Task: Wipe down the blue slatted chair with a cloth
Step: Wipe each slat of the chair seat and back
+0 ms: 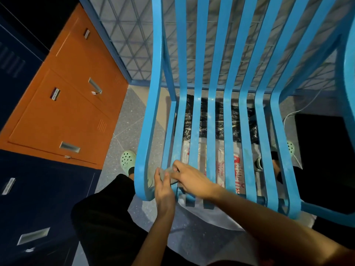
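Note:
The blue slatted chair [228, 112] fills the middle and right of the view, its seat slats running toward me. A small greyish cloth [166, 172] is pinched between both hands at the front left of the seat, by the second slat from the left. My left hand [163, 186] holds it from below and the left. My right hand [189, 179] reaches across the slats and grips it from the right. Most of the cloth is hidden by the fingers.
Orange lockers [67, 104] and dark blue lockers [34, 208] stand close on the left. Plastic bags, black [219, 121] and white with red print [238, 175], lie under the seat. My green clogs [127, 160] rest on the speckled floor. A patterned wall is behind the chair.

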### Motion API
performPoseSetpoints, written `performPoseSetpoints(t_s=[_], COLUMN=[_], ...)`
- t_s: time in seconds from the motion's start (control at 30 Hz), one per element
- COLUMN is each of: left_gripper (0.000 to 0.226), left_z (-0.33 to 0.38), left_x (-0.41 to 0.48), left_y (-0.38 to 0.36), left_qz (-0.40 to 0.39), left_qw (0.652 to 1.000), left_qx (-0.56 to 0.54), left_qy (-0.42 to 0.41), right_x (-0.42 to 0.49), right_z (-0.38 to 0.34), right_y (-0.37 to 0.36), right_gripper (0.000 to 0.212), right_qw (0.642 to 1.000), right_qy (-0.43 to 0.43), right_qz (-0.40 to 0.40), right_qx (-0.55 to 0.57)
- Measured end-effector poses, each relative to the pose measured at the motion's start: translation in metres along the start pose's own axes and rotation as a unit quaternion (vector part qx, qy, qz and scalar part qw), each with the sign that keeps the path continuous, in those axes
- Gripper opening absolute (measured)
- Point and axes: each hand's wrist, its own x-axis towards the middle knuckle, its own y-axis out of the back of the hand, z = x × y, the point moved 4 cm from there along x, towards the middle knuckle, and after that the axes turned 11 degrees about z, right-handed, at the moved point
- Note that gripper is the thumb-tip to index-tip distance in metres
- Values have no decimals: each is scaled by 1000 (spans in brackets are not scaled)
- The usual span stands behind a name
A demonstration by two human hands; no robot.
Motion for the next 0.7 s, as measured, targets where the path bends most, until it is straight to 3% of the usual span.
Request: performPoseSetpoints(t_s=[0.07, 0.17, 0.23, 0.33, 0.43, 0.7], left_gripper=[51, 52, 50, 46, 41, 43], left_z=[3, 6, 7, 5, -2, -5], left_x=[4, 13, 20, 36, 49, 54], left_y=[-3, -11, -18, -25, -31, -32], left_qz=[-3, -10, -11, 5, 10, 4], left_qw=[1000, 1000, 999, 1000, 998, 997], left_qx=[4, 15, 34, 30, -5, -13], left_qy=[-7, -13, -17, 6, 57, 78], right_x=[10, 17, 10, -1, -2, 29], right_z=[12, 16, 8, -7, -8, 31], right_y=[10, 19, 13, 7, 12, 16], right_gripper=[16, 27, 15, 15, 14, 36], right_qw=[999, 997, 998, 998, 998, 994], right_qy=[-4, -42, -43, -46, -20, -105], right_qz=[24, 46, 28, -47, -64, -15], right_qx=[-29, -44, -21, 10, 11, -9])
